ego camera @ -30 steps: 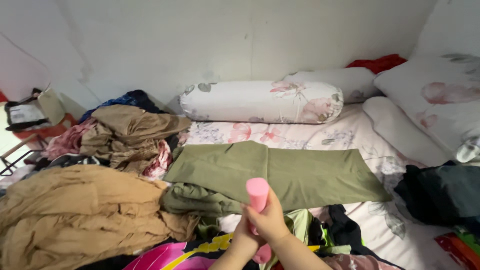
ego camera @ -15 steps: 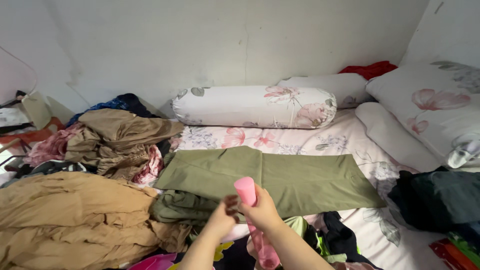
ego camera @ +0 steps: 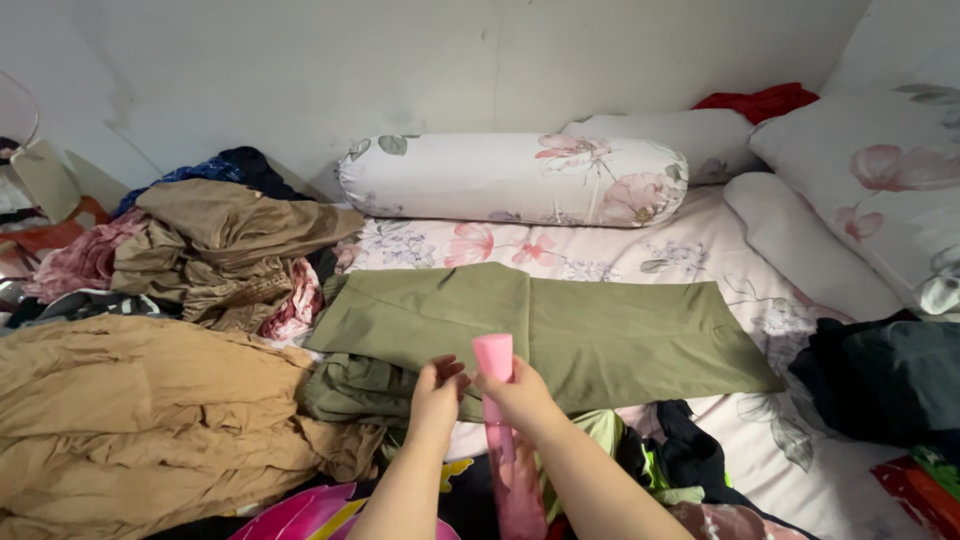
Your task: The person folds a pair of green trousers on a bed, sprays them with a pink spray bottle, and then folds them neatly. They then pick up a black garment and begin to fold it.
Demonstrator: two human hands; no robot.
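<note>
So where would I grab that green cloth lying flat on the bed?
Probably the far edge of the green cloth, pinching its two corners from above. It lies flat and spread wide, so a middle grip would likely bunch it. Both hands are busy on the pink bottle.

A home bedroom: a floral-sheeted bed (ego camera: 700,250) with a bolster (ego camera: 510,180), pillows (ego camera: 880,180) and heaped clothes (ego camera: 210,250).
</note>
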